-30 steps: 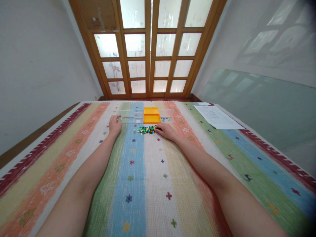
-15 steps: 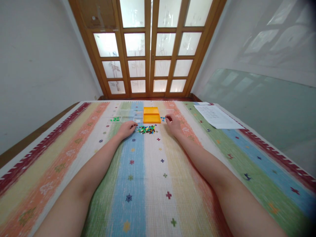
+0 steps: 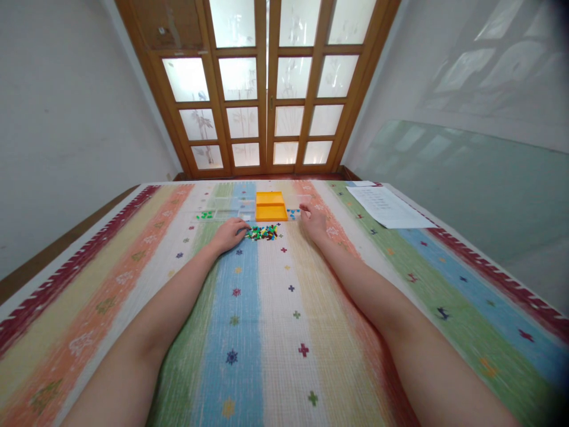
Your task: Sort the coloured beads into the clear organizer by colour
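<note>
A small heap of multicoloured pieces (image 3: 263,232), green, brown, yellow and white among them, lies on the striped cloth. At its left edge is my left hand (image 3: 230,233), fingertips pressed together against the nearest pieces; whatever they pinch is too small to make out. My right hand (image 3: 315,223) hovers over the right clear tray, beside several blue pieces (image 3: 293,214). Its thumb and forefinger are a little apart, with nothing visible between them. Between the hands, behind the heap, stands an open orange box (image 3: 271,213). Several green pieces (image 3: 205,214) lie in the left clear tray (image 3: 226,214).
A striped, patterned tablecloth (image 3: 280,332) covers the table. Printed paper sheets (image 3: 386,206) lie at the far right. Beyond the table is a wooden door with glass panes (image 3: 246,121). A pale glass panel (image 3: 466,178) leans by the right wall.
My right hand has drawn slightly back from the blue pieces and its fingertips have parted. My left fingers have moved onto the heap's left edge. The view has shifted slightly.
</note>
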{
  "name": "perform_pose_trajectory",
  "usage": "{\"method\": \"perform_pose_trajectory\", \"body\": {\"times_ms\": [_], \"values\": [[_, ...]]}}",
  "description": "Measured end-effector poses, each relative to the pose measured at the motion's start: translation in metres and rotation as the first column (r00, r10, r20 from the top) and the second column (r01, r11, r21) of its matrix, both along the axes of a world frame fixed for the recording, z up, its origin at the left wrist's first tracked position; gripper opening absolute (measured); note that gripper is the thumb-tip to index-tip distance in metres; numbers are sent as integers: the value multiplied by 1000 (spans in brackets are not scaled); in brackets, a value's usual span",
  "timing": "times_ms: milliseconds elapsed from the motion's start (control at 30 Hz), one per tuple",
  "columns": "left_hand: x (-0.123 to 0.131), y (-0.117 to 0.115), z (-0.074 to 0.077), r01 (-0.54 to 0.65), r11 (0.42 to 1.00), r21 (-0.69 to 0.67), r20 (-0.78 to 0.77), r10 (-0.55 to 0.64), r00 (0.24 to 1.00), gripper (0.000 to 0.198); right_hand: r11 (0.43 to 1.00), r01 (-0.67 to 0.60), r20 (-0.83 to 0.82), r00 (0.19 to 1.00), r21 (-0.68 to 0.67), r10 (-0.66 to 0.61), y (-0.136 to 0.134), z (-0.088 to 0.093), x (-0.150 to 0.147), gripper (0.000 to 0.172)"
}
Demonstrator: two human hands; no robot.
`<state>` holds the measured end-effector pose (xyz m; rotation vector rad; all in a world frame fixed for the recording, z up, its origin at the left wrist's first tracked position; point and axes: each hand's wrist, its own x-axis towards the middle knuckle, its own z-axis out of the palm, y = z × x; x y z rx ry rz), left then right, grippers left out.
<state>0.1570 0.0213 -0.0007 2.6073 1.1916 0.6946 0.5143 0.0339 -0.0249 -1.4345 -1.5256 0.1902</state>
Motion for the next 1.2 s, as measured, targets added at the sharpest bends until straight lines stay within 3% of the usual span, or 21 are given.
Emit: {"method": "perform_pose_trajectory", "body": {"times_ms": [533, 933, 1200], "values": [[4, -3, -1, -59, 998, 1, 19, 59, 998, 31, 991, -135, 176, 976, 13, 131, -7, 4, -19, 31], [4, -1, -3, 5, 1000, -18, 41, -4, 999, 33, 978, -209, 278, 939, -5, 202, -8, 3, -20, 30], [1, 0, -1, -11, 999, 32, 52, 9, 999, 22, 972, -236, 335, 915, -6, 224, -8, 2, -21, 28]]}}
